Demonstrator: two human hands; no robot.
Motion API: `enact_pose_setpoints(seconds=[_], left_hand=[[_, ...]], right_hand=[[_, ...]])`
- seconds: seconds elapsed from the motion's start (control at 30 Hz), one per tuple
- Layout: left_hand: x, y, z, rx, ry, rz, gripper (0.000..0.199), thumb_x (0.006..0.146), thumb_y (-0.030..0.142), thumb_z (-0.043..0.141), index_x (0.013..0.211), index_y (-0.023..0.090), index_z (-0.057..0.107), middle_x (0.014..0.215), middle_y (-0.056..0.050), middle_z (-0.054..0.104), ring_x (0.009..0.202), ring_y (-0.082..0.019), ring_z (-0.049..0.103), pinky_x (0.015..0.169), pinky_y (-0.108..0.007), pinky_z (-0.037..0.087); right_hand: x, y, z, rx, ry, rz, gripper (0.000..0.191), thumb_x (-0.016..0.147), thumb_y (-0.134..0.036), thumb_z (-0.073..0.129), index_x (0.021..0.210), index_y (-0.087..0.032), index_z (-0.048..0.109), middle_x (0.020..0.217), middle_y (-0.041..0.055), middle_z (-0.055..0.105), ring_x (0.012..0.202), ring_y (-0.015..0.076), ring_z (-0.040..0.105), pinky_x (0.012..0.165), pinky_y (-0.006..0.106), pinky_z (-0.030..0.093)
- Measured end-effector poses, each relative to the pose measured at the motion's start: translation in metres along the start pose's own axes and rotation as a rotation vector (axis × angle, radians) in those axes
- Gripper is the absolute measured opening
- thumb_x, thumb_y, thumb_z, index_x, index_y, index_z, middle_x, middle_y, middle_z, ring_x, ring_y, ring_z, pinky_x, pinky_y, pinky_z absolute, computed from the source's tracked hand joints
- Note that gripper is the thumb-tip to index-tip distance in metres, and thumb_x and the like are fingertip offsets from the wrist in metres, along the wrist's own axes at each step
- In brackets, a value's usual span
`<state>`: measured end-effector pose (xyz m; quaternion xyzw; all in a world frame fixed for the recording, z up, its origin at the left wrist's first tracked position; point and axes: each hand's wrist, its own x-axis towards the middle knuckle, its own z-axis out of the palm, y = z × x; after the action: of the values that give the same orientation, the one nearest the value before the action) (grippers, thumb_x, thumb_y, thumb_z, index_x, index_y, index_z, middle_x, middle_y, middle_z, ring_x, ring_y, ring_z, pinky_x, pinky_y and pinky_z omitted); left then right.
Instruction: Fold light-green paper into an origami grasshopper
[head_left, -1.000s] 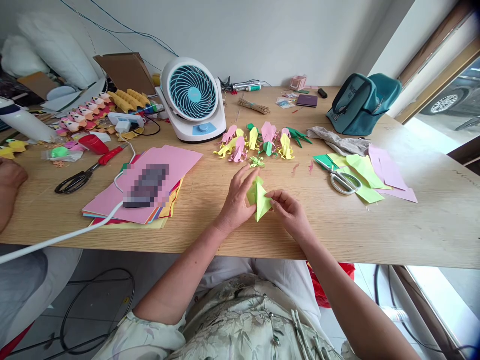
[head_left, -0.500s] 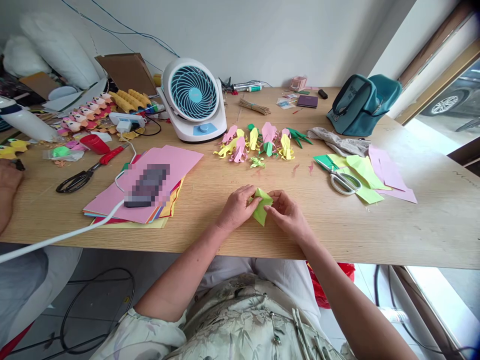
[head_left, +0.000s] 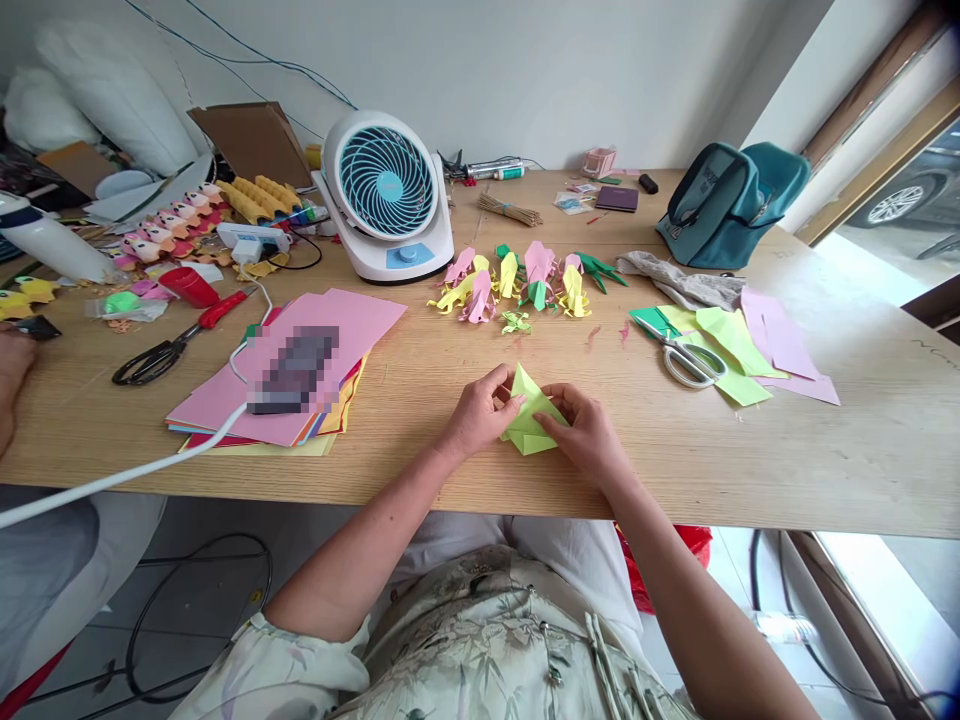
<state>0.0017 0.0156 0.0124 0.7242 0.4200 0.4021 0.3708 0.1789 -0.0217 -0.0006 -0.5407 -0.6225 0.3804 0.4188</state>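
Note:
A light green sheet of folded paper (head_left: 529, 410) is held up just above the near part of the table, its pointed tip upward. My left hand (head_left: 480, 408) pinches its left side between thumb and fingers. On the right side, my right hand (head_left: 581, 425) grips it with the thumb in front. Beyond my hands lies a group of folded paper figures (head_left: 538, 268) in pink, yellow and green, with a small light green one (head_left: 516, 322) nearest to me.
White-handled scissors (head_left: 694, 365) rest on green paper pieces (head_left: 739, 345) at right. Pink sheets (head_left: 367, 318) with a blurred dark device are stacked at left, beside red-and-black scissors (head_left: 180, 340). A white fan (head_left: 390, 200) stands behind. Another person's hand (head_left: 13, 380) is at the left edge.
The green paper has been turned and spread wider, now showing a triangular top and a folded lower flap. Both hands keep hold of it and have shifted slightly.

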Motion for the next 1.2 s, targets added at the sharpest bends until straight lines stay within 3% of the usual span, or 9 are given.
enact_pose_setpoints(seconds=[0.13, 0.33, 0.6, 0.77, 0.9, 1.07, 1.2], left_hand=[[0.004, -0.003, 0.002, -0.061, -0.019, -0.017, 0.012, 0.085, 0.028, 0.058, 0.082, 0.017, 0.058, 0.073, 0.001, 0.058, 0.066, -0.01, 0.053, 0.058, -0.018, 0.042], [0.009, -0.006, 0.005, -0.264, 0.015, -0.048, 0.021, 0.086, 0.033, 0.059, 0.074, 0.017, 0.051, 0.068, 0.003, 0.051, 0.064, -0.01, 0.05, 0.061, -0.02, 0.042], [0.023, -0.005, 0.005, -0.345, -0.139, -0.132, 0.028, 0.082, 0.041, 0.064, 0.075, 0.017, 0.052, 0.069, 0.002, 0.055, 0.063, -0.011, 0.052, 0.059, -0.021, 0.044], [0.035, -0.006, 0.01, -0.282, -0.249, -0.059, 0.018, 0.083, 0.034, 0.06, 0.078, 0.016, 0.057, 0.073, 0.0, 0.059, 0.067, -0.011, 0.054, 0.063, -0.021, 0.045], [0.037, -0.009, 0.019, -0.171, -0.201, -0.02, 0.01, 0.083, 0.026, 0.059, 0.084, 0.016, 0.06, 0.076, 0.0, 0.063, 0.071, -0.012, 0.058, 0.064, -0.021, 0.046], [0.027, -0.012, 0.02, 0.024, -0.183, 0.028, 0.021, 0.081, 0.019, 0.064, 0.102, 0.021, 0.064, 0.087, 0.0, 0.069, 0.082, -0.015, 0.065, 0.076, -0.024, 0.05], [0.027, -0.009, 0.01, 0.092, -0.274, 0.129, 0.02, 0.084, 0.013, 0.055, 0.098, 0.021, 0.068, 0.091, -0.002, 0.07, 0.087, -0.017, 0.063, 0.082, -0.026, 0.049]], right_hand=[[-0.004, -0.009, 0.0, -0.151, 0.048, -0.036, 0.024, 0.081, -0.024, 0.061, 0.105, -0.022, 0.063, 0.075, -0.0023, 0.061, 0.065, 0.0139, 0.052, 0.06, 0.027, 0.039], [-0.004, -0.009, -0.001, -0.132, 0.039, -0.005, 0.024, 0.08, -0.025, 0.061, 0.103, -0.02, 0.064, 0.071, -0.003, 0.057, 0.062, 0.0136, 0.05, 0.059, 0.026, 0.037], [-0.003, -0.001, -0.004, -0.187, 0.105, -0.014, 0.011, 0.08, -0.028, 0.061, 0.089, -0.021, 0.062, 0.081, 0.0002, 0.067, 0.069, 0.0166, 0.057, 0.063, 0.028, 0.04], [-0.002, 0.0, -0.005, -0.288, 0.142, 0.056, 0.013, 0.079, -0.033, 0.065, 0.081, -0.023, 0.058, 0.067, -0.0024, 0.061, 0.058, 0.0148, 0.051, 0.056, 0.026, 0.034], [0.0, 0.001, -0.003, -0.476, 0.188, 0.042, 0.013, 0.079, -0.03, 0.063, 0.076, -0.023, 0.052, 0.072, -0.0009, 0.058, 0.061, 0.0154, 0.05, 0.057, 0.027, 0.03], [0.0, -0.001, -0.004, -0.532, 0.248, 0.016, 0.028, 0.083, -0.031, 0.059, 0.065, -0.023, 0.04, 0.064, -0.0011, 0.051, 0.058, 0.0146, 0.043, 0.056, 0.028, 0.028], [-0.005, 0.0, -0.017, -0.351, 0.101, -0.005, 0.03, 0.091, -0.037, 0.053, 0.065, -0.022, 0.048, 0.058, -0.0023, 0.049, 0.054, 0.0137, 0.043, 0.054, 0.028, 0.031]])
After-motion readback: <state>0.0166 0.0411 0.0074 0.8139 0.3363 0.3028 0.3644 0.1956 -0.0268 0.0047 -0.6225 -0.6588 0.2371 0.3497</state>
